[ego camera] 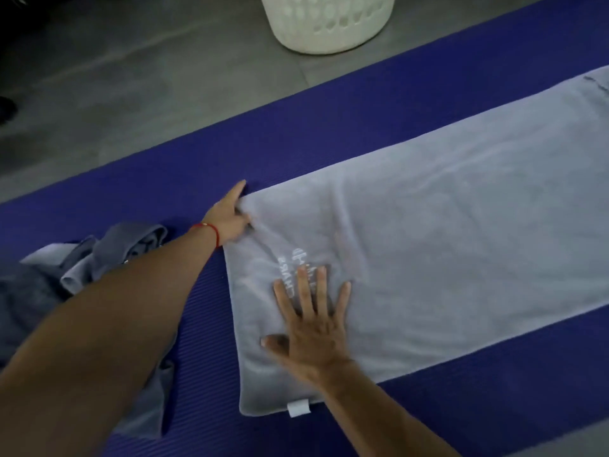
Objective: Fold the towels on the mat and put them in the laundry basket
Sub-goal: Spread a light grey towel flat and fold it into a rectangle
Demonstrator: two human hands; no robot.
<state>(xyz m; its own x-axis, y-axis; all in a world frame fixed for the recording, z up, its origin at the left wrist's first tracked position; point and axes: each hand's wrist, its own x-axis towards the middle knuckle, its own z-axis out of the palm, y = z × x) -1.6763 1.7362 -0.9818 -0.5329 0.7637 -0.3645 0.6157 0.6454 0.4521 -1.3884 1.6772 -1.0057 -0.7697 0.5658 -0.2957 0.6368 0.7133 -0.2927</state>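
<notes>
- Head view: a light grey towel (428,242) lies spread flat on the purple mat (296,133), running from the lower centre to the right edge of the frame.
- The left hand (230,216), a red string (207,230) at its wrist, pinches the towel's far corner at centre left.
- The right hand (313,324) presses flat on the towel with fingers straight and spread, beside pale lettering (298,265).
- A white tag (298,409) sticks out at the near edge.
- Crumpled grey towels (99,258) sit at lower left, partly under the left forearm.
- The white laundry basket (329,24) stands on the grey floor (131,77), top centre.
</notes>
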